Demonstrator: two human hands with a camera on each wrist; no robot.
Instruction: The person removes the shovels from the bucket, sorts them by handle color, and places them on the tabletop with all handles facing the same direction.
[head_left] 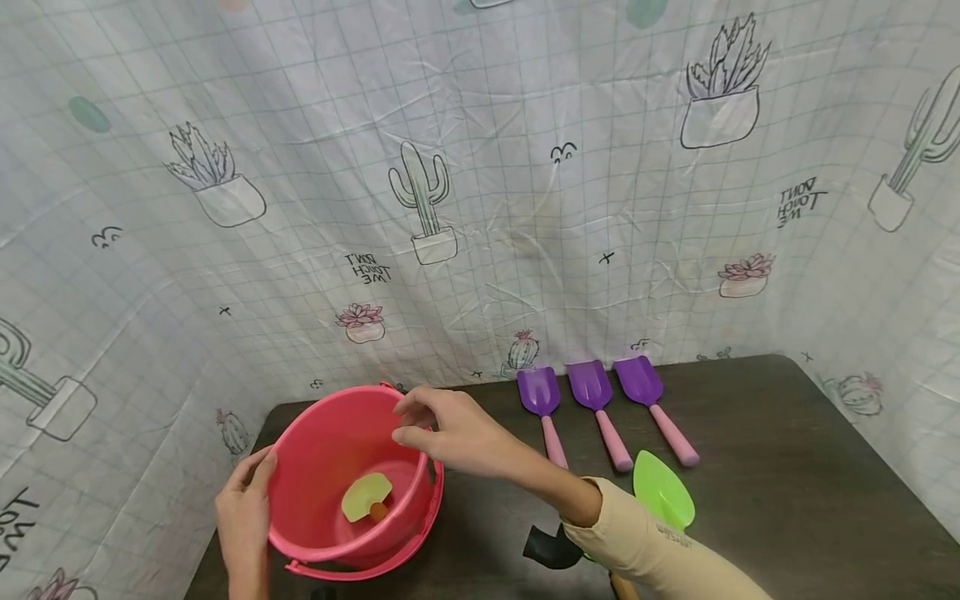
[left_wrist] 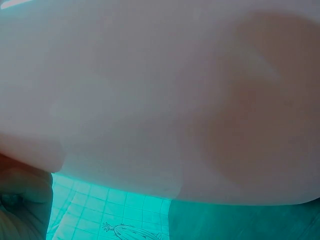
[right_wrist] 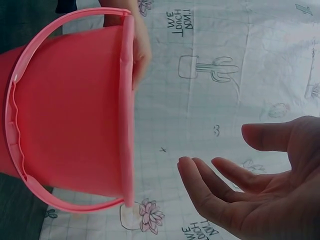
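Observation:
A pink bucket (head_left: 337, 433) stands tilted at the table's left, its mouth facing me and its handle hanging down at the front. My left hand (head_left: 246, 504) grips the rim on the left side, thumb over the edge. Inside lies a small yellow-green toy shovel (head_left: 366, 497) with an orange handle. At the bucket's right rim, my right hand (head_left: 453, 429) hovers with loosely bent fingers and holds nothing. The right wrist view shows this hand (right_wrist: 255, 195) apart from the bucket (right_wrist: 75, 110). The bucket's blurred wall (left_wrist: 125, 100) fills most of the left wrist view.
Three purple shovels with pink handles, a left (head_left: 539, 392), a middle (head_left: 591, 385) and a right shovel (head_left: 639, 381), lie along the dark table's (head_left: 787, 467) back. A green trowel (head_left: 663, 492) and a black curved piece (head_left: 553, 548) lie around my right forearm. A printed curtain (head_left: 510, 208) hangs behind.

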